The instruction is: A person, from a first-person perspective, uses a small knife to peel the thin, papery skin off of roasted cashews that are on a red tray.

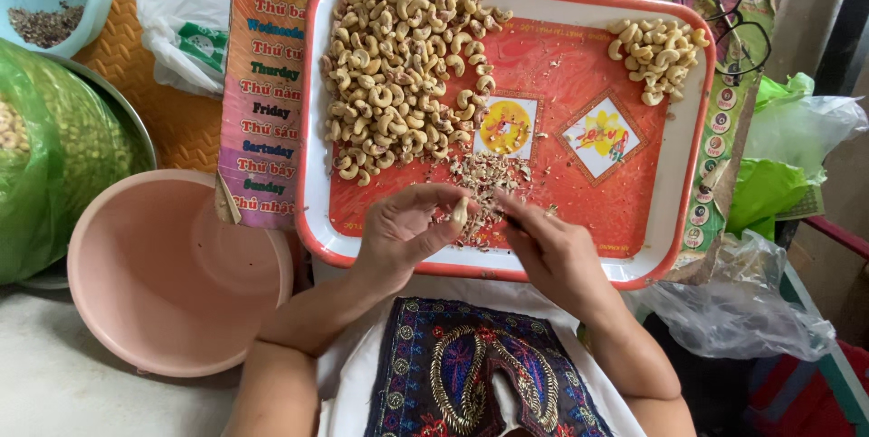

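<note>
Left hand [398, 229] pinches a light, brittle cashew [461, 212] over the red tray [679, 220]; right hand [543, 247] fingers pressed, perhaps gripping a blade.

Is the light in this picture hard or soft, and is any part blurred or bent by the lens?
Head view: soft, even daylight with only faint shadows under the left hand and right hand; no strong glare on the red tray; the cashew pile is sharp; edges bow slightly, as with a wide lens.
</note>
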